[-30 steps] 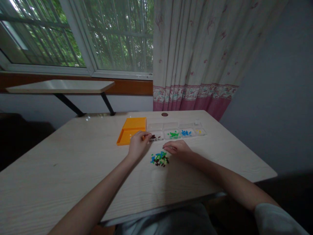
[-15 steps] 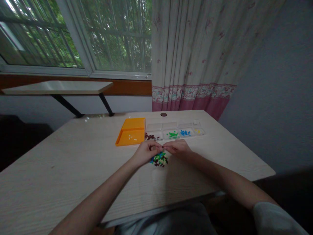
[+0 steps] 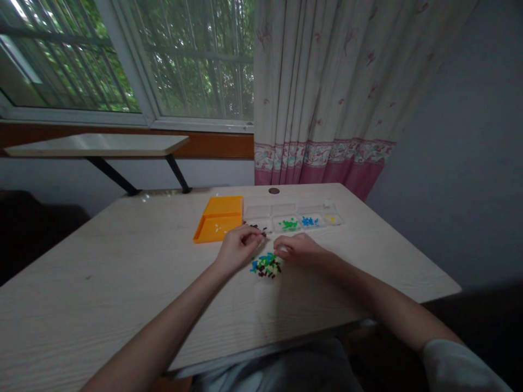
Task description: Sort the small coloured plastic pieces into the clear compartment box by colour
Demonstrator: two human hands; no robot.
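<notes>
Holding a few white pieces, an orange tray is set on the pale table. Just right of it, a brown piece is pinched in the fingertips of the left hand. A mixed pile is heaped nearer the table edge. Whether anything is held in the curled right hand cannot be told. Beyond, brown, green, blue and yellow pieces are divided, left to right, among compartments of a clear tray.

Free tabletop on the left; orange case, left hand, mixed pile as obstacles
</notes>
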